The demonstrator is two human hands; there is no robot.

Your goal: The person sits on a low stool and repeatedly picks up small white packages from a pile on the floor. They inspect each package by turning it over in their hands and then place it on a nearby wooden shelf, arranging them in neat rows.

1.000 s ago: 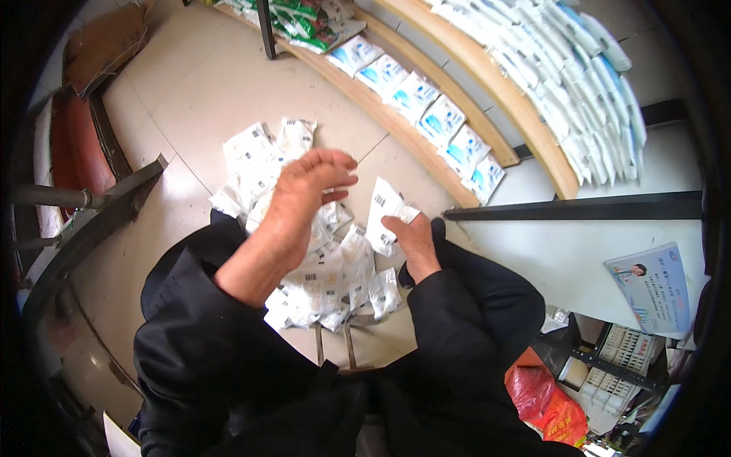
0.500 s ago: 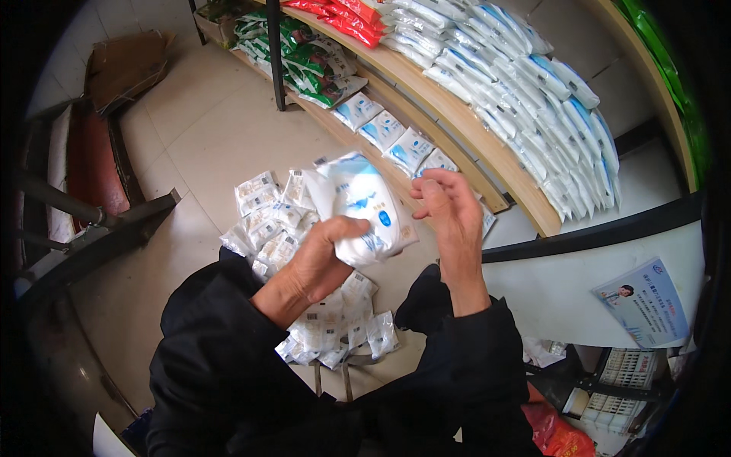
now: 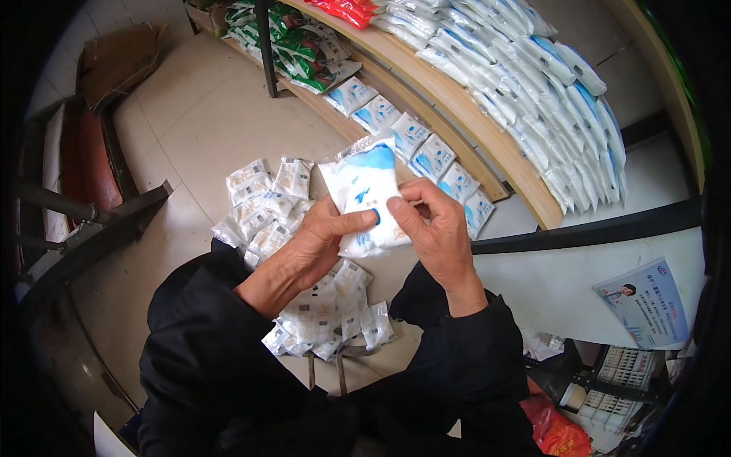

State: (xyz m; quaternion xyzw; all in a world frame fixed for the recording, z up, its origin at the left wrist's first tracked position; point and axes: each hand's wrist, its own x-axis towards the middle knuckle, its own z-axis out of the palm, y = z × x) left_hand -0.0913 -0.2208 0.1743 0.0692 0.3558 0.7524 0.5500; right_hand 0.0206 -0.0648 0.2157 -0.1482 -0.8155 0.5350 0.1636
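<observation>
A plump white-and-blue plastic packet is held in front of me. My left hand grips its left side, with the thumb lying across the front. At the packet's right edge, my right hand pinches it between thumb and bent fingers. Below and to the left, a pile of similar small packets in clear film lies under my hands, some partly hidden by my left forearm. Just beyond the held packet, a row of white-and-blue packets lies along the lowest shelf.
A wooden shelf at the right bears stacked white bags. Green bags fill the lower shelf's far end. Flattened cardboard and a dark metal frame stand left. A white panel with a leaflet is at right.
My right hand has come in from the right and closed on the packet's edge. The packet is tilted slightly differently, and the view has shifted a little.
</observation>
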